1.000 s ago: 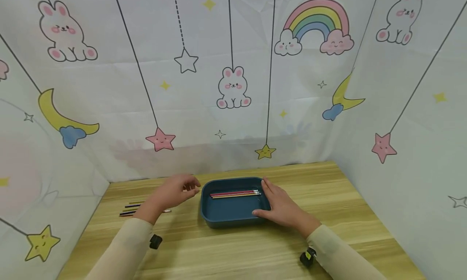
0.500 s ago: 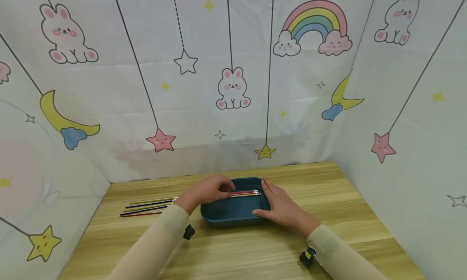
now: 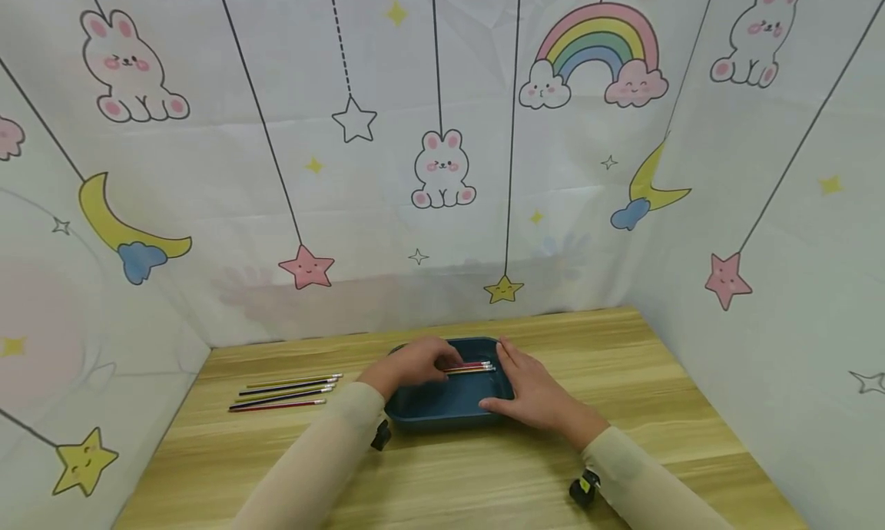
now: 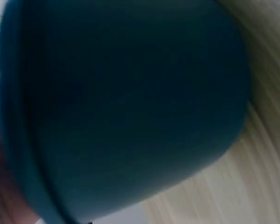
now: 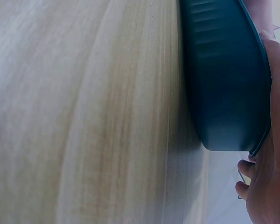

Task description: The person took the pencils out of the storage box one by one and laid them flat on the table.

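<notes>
At the left, five eraser-tipped pencils (image 3: 285, 397) lie fanned on the wood-grain bench (image 3: 415, 476), eraser ends pointing right. They look free to roll, so the left sleeve (image 3: 311, 453), low and to their right, could scatter them if it swung outward.

A black wrist camera (image 3: 381, 435) hangs just beside the near-left corner of the oblong blue tray (image 3: 449, 420); the left wrist view is almost filled by the tray's outer wall. A sideways dip of that forearm could knock the tray and shift it.

The left hand (image 3: 418, 361) reaches in over the far-left part of the rim, fingers down at the hidden ends of the tray pencils (image 3: 470, 370). Whether this grip is together on a pencil or only touching cannot be told, since the hand covers it. A hasty lift might drag a pencil along or leave some crossed.

The tray rests on the bench, with pencils, red and yellow among them, lying inside, erasers toward its right end.

There, the right hand (image 3: 535, 388) is clamped on the tray, thumb across the rim, fingers bent past the far corner. Uneven pressure might tilt the tray; slackening might let it skid.
</notes>
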`<state>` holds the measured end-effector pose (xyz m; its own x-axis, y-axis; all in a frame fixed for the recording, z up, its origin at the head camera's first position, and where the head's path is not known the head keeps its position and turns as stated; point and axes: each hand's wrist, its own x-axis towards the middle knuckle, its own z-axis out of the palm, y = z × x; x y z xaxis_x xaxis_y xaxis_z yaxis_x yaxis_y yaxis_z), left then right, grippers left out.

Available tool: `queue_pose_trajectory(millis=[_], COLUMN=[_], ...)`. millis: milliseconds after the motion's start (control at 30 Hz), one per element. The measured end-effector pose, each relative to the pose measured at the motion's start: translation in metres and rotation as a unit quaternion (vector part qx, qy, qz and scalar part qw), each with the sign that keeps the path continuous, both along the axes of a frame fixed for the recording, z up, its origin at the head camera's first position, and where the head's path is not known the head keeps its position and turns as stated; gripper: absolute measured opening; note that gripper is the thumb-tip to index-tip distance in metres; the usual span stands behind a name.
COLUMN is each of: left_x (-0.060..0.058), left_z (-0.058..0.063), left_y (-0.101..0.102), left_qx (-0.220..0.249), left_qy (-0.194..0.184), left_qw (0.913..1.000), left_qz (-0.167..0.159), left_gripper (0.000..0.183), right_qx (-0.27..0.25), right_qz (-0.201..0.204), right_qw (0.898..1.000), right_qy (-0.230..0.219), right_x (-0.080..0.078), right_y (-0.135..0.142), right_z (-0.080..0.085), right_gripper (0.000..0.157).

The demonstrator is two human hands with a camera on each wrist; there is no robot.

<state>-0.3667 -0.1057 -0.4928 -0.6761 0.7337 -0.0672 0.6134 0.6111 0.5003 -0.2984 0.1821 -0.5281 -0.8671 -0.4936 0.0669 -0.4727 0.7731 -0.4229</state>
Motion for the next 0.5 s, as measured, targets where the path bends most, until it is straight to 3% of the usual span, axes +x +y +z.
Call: queue_pose_trajectory(millis=[233,500], left_x=[-0.001,-0.002], left_z=[-0.010,-0.014], left_y=[0.003,-0.001], left_qx=[-0.034,-0.028], left_qy=[0.024,0.025], left_qw=[0.9991,0.9990], left_qz=[0.011,0.023], left_gripper=[0.037,0.037], right_qx=[-0.002,-0.003], right_qz=[0.000,-0.001], right_qw=[1.000,1.000], right_qy=[0.001,0.003], right_x=[0.000,-0.001], right_y=[0.000,0.000], right_z=[-0.001,-0.002], right_gripper=[0.116,0.116])
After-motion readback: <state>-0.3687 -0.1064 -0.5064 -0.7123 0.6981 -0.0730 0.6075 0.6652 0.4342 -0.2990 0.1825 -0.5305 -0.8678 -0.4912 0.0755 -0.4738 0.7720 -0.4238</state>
